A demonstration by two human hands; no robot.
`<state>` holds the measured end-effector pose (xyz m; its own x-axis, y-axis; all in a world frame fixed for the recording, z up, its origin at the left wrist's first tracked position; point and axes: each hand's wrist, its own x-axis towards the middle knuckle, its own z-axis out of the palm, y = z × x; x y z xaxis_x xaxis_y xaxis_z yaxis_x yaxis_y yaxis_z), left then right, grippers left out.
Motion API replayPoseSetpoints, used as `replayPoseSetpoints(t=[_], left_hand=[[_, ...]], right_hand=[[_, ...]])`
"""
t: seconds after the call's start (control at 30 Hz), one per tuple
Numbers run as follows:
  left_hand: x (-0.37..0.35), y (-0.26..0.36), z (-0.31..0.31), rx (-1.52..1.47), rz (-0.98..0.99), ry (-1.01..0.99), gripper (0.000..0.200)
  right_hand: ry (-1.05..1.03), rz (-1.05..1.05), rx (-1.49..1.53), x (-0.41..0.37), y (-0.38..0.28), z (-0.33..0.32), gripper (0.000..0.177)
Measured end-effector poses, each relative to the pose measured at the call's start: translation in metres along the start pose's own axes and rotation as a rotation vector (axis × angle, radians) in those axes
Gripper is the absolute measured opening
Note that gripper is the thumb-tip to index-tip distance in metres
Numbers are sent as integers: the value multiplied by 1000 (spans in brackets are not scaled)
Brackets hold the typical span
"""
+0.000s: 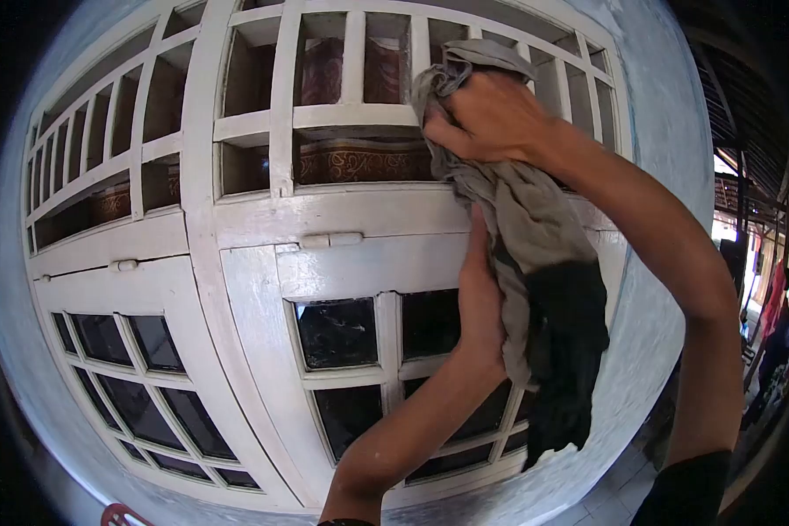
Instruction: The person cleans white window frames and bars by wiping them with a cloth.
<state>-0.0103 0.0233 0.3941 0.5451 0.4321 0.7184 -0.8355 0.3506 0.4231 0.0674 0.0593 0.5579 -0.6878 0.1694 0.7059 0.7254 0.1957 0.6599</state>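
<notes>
My right hand is closed around a bunched grey cloth, held against the white slatted vent above the window. The cloth hangs down from that hand, and its lower part is black. Lower down, my left hand is raised beside the hanging cloth, in front of the white window frame. A thumb or finger edge points upward there, while the cloth covers the other fingers, so its grip cannot be seen.
Two white window shutters with dark glass panes fill the wall below the vent. Patterned brown curtain fabric shows behind the slats. A pale blue wall curves away on the right. Part of a red chair appears at bottom left.
</notes>
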Motion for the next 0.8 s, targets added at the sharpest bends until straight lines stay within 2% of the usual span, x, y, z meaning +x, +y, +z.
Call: replayPoseSetpoints(t=[0.07,0.13,0.17,0.2,0.3,0.37,0.4,0.43,0.47,0.5,0.53,0.6,0.63,0.7,0.77,0.8], left_hand=[[4,1,-13,-224,-73,-180,52],[5,3,-10,-201,-50,-193,52],[2,2,-4,-72,4,-108,52],[1,2,0,56,58,-24,51],[1,3,0,7,18,-46,51],[4,3,-14,-294,-57,-240,50],[3,1,-13,-289,-50,-220,50],[2,0,-9,-285,-44,-201,50],[-1,-2,0,-120,3,-71,50],[-1,-2,2,-68,13,-55,48],[-2,-3,4,-17,22,-38,46],[2,1,-6,-132,-19,-242,38],[1,1,-2,-83,-13,-147,42],[2,-2,6,12,11,41,50],[2,-1,7,34,28,19,50],[3,-2,7,38,34,9,50]], right_hand=[[131,-11,-23,1,-2,4,37],[281,-100,-22,1,0,8,34],[353,-141,-20,0,1,10,33],[297,-71,-47,-3,-2,8,30],[347,-33,-71,-4,-4,8,33],[77,77,12,-1,-5,-5,36],[-62,134,55,0,-6,-10,37],[-38,81,63,-1,-2,-6,39],[-11,27,69,0,5,-1,40],[16,-26,75,0,6,-1,42],[-48,10,14,2,2,-8,50],[-4,43,31,1,3,2,42],[28,51,37,3,4,7,37],[233,-14,67,-1,3,11,33],[370,-45,44,-4,3,14,32],[337,-44,52,-5,1,10,29]])
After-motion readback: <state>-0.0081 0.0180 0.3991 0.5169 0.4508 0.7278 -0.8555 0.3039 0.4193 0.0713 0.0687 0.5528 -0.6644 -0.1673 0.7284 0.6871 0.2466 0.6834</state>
